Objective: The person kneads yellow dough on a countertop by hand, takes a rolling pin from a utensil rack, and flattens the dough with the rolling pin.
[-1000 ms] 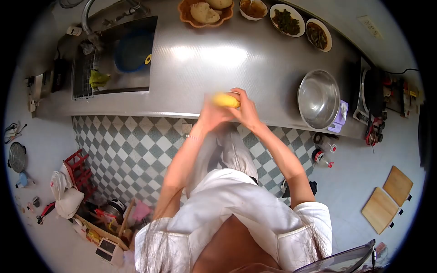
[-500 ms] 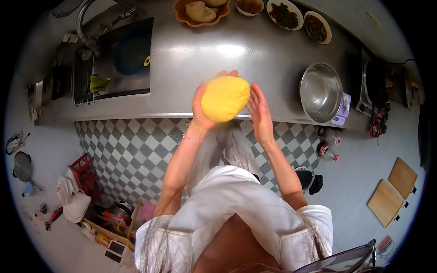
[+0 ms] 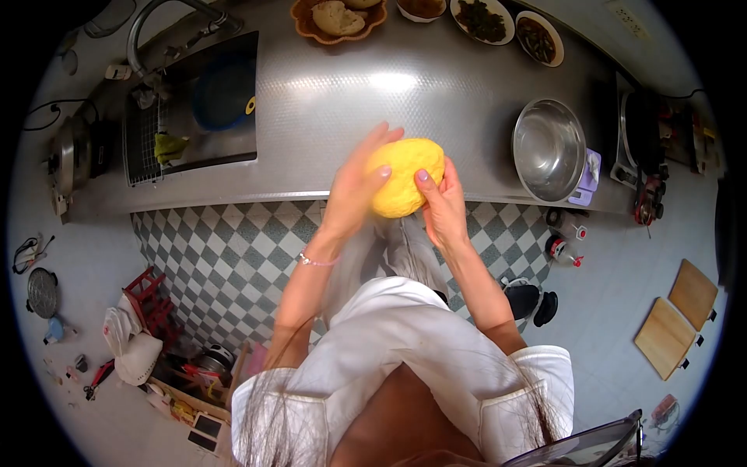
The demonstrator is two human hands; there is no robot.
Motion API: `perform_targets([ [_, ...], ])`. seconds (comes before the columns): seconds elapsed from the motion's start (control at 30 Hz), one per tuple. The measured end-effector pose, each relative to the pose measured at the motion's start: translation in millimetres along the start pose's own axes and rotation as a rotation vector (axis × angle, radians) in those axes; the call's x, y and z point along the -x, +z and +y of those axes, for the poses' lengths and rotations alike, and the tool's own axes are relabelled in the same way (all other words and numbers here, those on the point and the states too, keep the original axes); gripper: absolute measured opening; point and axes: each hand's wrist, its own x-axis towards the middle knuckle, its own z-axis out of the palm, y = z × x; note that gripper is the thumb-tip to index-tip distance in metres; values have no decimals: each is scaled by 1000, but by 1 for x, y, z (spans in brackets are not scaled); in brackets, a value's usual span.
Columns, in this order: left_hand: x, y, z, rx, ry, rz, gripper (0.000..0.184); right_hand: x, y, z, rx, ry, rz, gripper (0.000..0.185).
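A ball of yellow dough point(image 3: 406, 175) is held up over the front edge of the steel counter. My right hand point(image 3: 445, 204) grips it from the right, thumb pressed on the near face and fingers behind it. At the dough's left side is my left hand point(image 3: 354, 183), slightly smeared by motion. Its fingers are stretched out and its thumb tip lies at the dough's edge; I cannot tell how firmly it touches. The dough's surface looks smooth with small dents.
On the steel counter point(image 3: 327, 117) a metal bowl point(image 3: 548, 152) stands at right beside a purple scale point(image 3: 589, 177). A sink point(image 3: 214, 144) is at left. Along the back are a basket point(image 3: 307, 31) of pale buns and dishes of food point(image 3: 482, 22). Two wooden boards point(image 3: 665, 338) lie lower right.
The dough has shifted slightly right and turned. My right hand has closed on it, while my left hand, which cradled it before, has loosened and opened out along its left side.
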Motion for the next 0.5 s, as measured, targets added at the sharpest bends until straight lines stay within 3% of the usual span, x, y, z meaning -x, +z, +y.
perform_targets([
  [0.13,12,9,6,-139,-109,98,47,15,11,-4,168,-93,39,47],
  [0.3,22,25,18,-37,-103,139,42,29,18,-10,255,-209,15,44],
  [0.5,25,26,17,22,-110,126,48,26,20,-10,177,-127,82,39],
])
